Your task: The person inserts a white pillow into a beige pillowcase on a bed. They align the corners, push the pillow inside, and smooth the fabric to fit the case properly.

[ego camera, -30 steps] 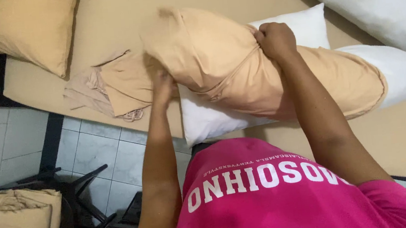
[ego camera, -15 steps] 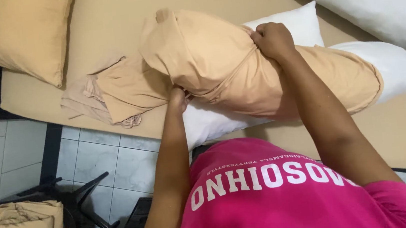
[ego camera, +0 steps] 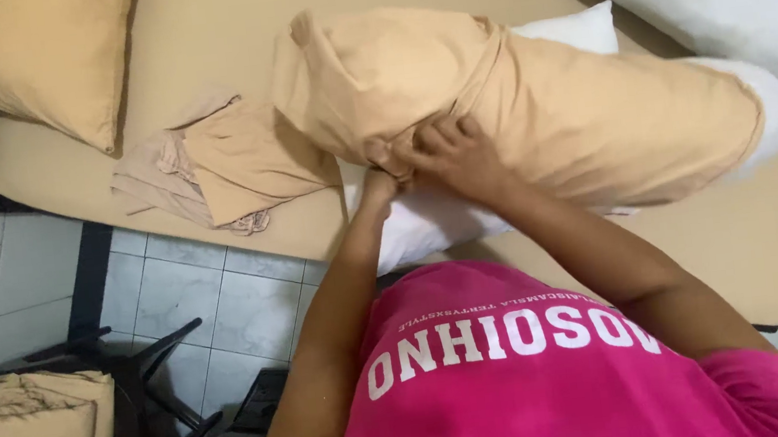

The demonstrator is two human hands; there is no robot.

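Centre of frame: both hands are gripping the tan pillowcase along its lower edge. The right hand is clamping fabric, fingers closed on it; the left hand is pinching the same edge just beside it. The white pillow is showing beneath. The bed is carrying a second tan pillow at upper left.

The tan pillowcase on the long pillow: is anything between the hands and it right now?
Nothing visible. The right hand and left hand both grip the tan pillowcase directly at its lower edge, above the white pillow lying underneath.
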